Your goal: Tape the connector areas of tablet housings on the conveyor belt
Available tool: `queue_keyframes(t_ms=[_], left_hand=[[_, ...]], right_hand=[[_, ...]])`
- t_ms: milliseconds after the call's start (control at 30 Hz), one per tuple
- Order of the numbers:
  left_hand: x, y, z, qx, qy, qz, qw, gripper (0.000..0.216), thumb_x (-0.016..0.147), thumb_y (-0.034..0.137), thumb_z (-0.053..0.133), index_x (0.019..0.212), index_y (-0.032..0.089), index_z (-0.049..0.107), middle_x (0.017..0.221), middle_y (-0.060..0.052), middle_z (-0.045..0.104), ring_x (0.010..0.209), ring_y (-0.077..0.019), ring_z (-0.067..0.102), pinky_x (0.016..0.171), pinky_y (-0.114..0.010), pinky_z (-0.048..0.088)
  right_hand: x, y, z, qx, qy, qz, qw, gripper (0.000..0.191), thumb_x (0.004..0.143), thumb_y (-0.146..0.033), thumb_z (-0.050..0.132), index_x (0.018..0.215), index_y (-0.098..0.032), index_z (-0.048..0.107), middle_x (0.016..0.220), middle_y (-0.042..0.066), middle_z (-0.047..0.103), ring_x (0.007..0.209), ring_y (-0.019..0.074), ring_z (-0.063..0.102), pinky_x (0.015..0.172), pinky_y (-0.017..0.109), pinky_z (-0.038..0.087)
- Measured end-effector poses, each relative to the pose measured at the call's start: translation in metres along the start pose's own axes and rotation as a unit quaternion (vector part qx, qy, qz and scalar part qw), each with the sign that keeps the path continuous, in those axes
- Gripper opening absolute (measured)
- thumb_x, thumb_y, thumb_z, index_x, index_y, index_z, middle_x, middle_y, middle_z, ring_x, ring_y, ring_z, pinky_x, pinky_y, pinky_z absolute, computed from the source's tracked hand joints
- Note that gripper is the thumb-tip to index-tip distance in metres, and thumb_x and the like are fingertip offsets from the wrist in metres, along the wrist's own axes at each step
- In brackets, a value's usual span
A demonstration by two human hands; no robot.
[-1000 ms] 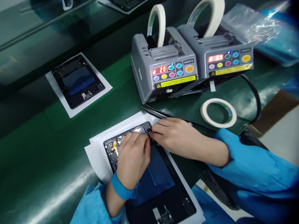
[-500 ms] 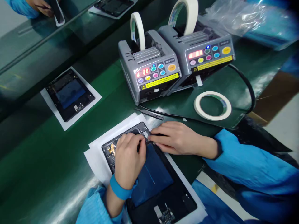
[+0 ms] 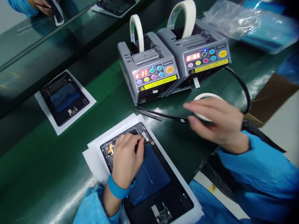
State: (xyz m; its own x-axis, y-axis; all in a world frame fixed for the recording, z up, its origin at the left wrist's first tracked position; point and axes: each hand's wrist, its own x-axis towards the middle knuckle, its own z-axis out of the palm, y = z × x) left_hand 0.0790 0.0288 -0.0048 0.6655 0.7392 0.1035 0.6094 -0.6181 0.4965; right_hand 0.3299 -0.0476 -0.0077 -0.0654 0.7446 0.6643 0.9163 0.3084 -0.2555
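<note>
left hand [image 3: 127,161]: resting on the upper part of the opened tablet [image 3: 149,183], fingers curled together, fingertips [image 3: 140,142] pinching at a small part by the top edge; cannot tell what the grip is clamped on, too small.
right hand [image 3: 216,119]: hovering motion-blurred above the loose tape roll [image 3: 205,97], fingers loosely apart and stretched out, grip holding nothing.
opened tablet: lying back-off under the left grip on white paper sheets [image 3: 93,155], blue battery area just below the left palm.
loose tape roll: lying flat on the tabletop [image 3: 46,161], mostly hidden beneath the right grip, only its far rim showing.
tweezers [image 3: 148,113]: lying on the tabletop between the two grips, closer to the left fingertips, touched by neither.
tape dispensers [image 3: 149,73]: two grey machines standing side by side beyond both grips, each carrying an upright tape roll, red displays glowing.
black cable [image 3: 243,90]: curving round the far side of the right grip.
second tablet [image 3: 64,98]: lying on its own paper, well apart to the left of the left grip.
plastic bag [image 3: 233,20]: lying crumpled beyond the dispensers.
another person's hand [image 3: 43,6]: showing at the far top-left corner.
</note>
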Motion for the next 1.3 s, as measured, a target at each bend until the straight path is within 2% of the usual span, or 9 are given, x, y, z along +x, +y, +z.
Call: queue_keyframes(t_ms=[133, 400, 600, 733, 900, 1000, 1067, 1167, 1300], left_hand=[[0.001, -0.002, -0.001, -0.007, -0.007, 0.008, 1.000, 0.013, 0.091, 0.022, 0.052, 0.084, 0.017, 0.062, 0.076, -0.002, 0.058, 0.074, -0.0187, 0.052, 0.069, -0.032, 0.041], [0.001, -0.011, -0.003, -0.017, 0.016, 0.037, 0.999, 0.019, 0.094, 0.027, 0.046, 0.086, 0.017, 0.060, 0.078, -0.003, 0.058, 0.077, -0.0193, 0.054, 0.071, -0.032, 0.040], [0.002, -0.003, -0.004, -0.015, 0.013, 0.020, 1.000, 0.021, 0.093, 0.027, 0.045, 0.081, 0.018, 0.060, 0.075, -0.003, 0.058, 0.075, -0.0201, 0.055, 0.069, -0.033, 0.042], [-0.018, 0.007, -0.025, 0.032, -0.029, 0.033, 0.999, 0.016, 0.092, 0.027, 0.049, 0.092, 0.018, 0.062, 0.085, -0.004, 0.061, 0.079, -0.0215, 0.056, 0.073, -0.036, 0.044], [-0.067, -0.017, -0.065, 0.151, 0.039, 0.057, 0.986, 0.022, 0.092, 0.030, 0.051, 0.105, 0.015, 0.060, 0.102, -0.010, 0.061, 0.091, -0.0256, 0.057, 0.076, -0.039, 0.044], [-0.087, -0.045, -0.071, 0.195, 0.020, 0.049, 0.979, 0.028, 0.092, 0.032, 0.052, 0.112, 0.013, 0.059, 0.115, -0.015, 0.058, 0.104, -0.0305, 0.054, 0.082, -0.043, 0.045], [-0.093, -0.059, -0.067, 0.197, 0.002, 0.051, 0.979, 0.034, 0.091, 0.033, 0.052, 0.119, 0.014, 0.056, 0.125, -0.016, 0.054, 0.112, -0.0325, 0.050, 0.088, -0.046, 0.044], [-0.093, -0.069, -0.058, 0.172, -0.016, 0.052, 0.984, 0.040, 0.090, 0.033, 0.053, 0.125, 0.015, 0.053, 0.134, -0.017, 0.047, 0.118, -0.0338, 0.045, 0.094, -0.048, 0.042], [-0.094, -0.071, -0.051, 0.144, -0.017, 0.045, 0.988, 0.041, 0.089, 0.033, 0.051, 0.126, 0.016, 0.053, 0.136, -0.016, 0.045, 0.120, -0.0350, 0.043, 0.094, -0.050, 0.041]], right_hand=[[-0.007, 0.030, -0.018, -0.106, 0.042, 0.046, 0.992, 0.031, 0.083, -0.013, 0.060, 0.114, -0.018, 0.062, 0.100, 0.011, 0.066, 0.089, 0.0227, 0.062, 0.077, 0.036, 0.051], [-0.004, 0.086, -0.002, -0.249, 0.027, 0.025, 0.968, 0.024, 0.087, -0.025, 0.058, 0.110, -0.017, 0.059, 0.104, 0.011, 0.064, 0.094, 0.0240, 0.061, 0.078, 0.038, 0.050], [0.006, 0.083, 0.003, -0.272, 0.056, -0.032, 0.960, 0.013, 0.088, -0.025, 0.060, 0.099, -0.020, 0.065, 0.092, 0.006, 0.067, 0.081, 0.0195, 0.062, 0.070, 0.032, 0.048], [0.014, 0.074, 0.000, -0.263, 0.069, -0.058, 0.961, 0.010, 0.089, -0.022, 0.058, 0.086, -0.022, 0.067, 0.084, 0.003, 0.067, 0.071, 0.0166, 0.060, 0.064, 0.030, 0.045], [0.020, 0.030, -0.011, -0.174, 0.065, -0.059, 0.981, 0.006, 0.085, -0.017, 0.063, 0.087, -0.022, 0.065, 0.086, 0.007, 0.066, 0.073, 0.0197, 0.060, 0.062, 0.032, 0.046], [0.031, -0.023, -0.004, -0.052, -0.018, -0.070, 0.996, 0.006, 0.087, -0.017, 0.061, 0.091, -0.022, 0.063, 0.087, 0.004, 0.066, 0.072, 0.0168, 0.061, 0.062, 0.029, 0.049], [0.042, -0.062, 0.014, 0.026, -0.093, -0.114, 0.989, 0.008, 0.090, -0.018, 0.056, 0.093, -0.020, 0.062, 0.088, 0.003, 0.066, 0.073, 0.0142, 0.062, 0.060, 0.026, 0.048], [0.060, -0.108, 0.055, 0.068, -0.141, -0.149, 0.976, 0.013, 0.091, -0.017, 0.050, 0.091, -0.019, 0.062, 0.086, 0.003, 0.066, 0.072, 0.0134, 0.061, 0.057, 0.026, 0.045], [0.066, -0.129, 0.103, 0.062, -0.155, -0.156, 0.974, 0.014, 0.088, -0.015, 0.050, 0.083, -0.016, 0.063, 0.081, 0.003, 0.064, 0.069, 0.0144, 0.060, 0.056, 0.027, 0.043]])
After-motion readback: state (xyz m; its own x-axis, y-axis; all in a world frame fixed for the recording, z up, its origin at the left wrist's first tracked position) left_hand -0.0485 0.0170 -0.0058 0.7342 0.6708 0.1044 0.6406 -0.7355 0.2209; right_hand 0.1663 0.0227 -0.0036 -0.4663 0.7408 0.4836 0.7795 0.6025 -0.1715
